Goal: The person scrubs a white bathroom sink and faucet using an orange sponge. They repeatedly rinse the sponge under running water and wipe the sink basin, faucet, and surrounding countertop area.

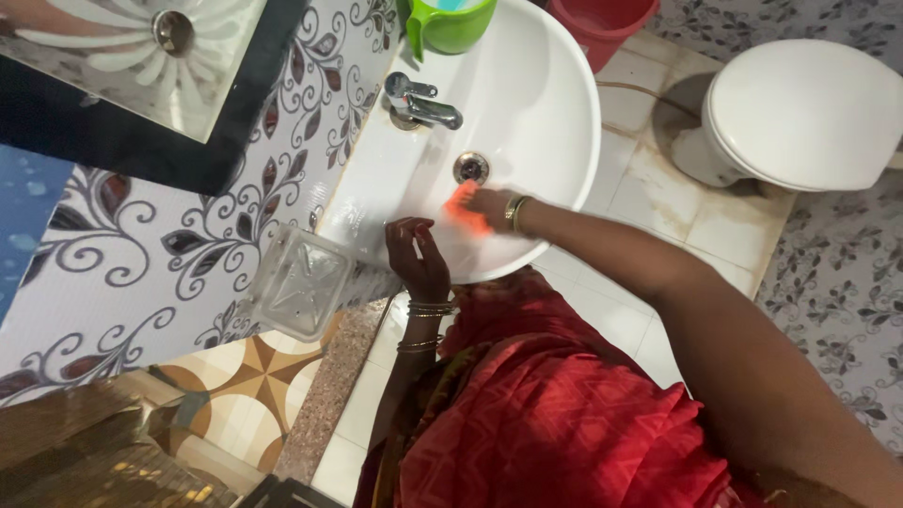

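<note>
Down at the tiled floor (649, 202) first, pale squares with brown staining, and on it the white toilet (800, 113) with its lid shut, off to the right and well apart from the action. Along the left runs the wall (282, 188), white tile with dark swirling vine patterns, and a mirror (141, 56) in a black frame up in the corner.

Centre stage — the white wash basin (536, 122), round-fronted and glossy, its bowl wet and shining near the drain (471, 167). A chrome tap (423, 105) sits at the back of it, and a green plastic mug (450, 23) stands on the far rim. A red bucket (602, 23) is on the floor just beyond the basin. A clear square soap dish (299, 280) juts from the wall, left of the basin.

Now the hands. The right hand (489, 205) is stretched into the bowl, fingers clamped down on an orange scrubber (466, 209) — a small, bright, soft-looking pad, pressed flat against the white inner wall just below the drain. The left hand (419, 259) rests on the near rim of the basin, fingers loosely curled and empty, touching the porcelain and just beside the scrubber.
</note>
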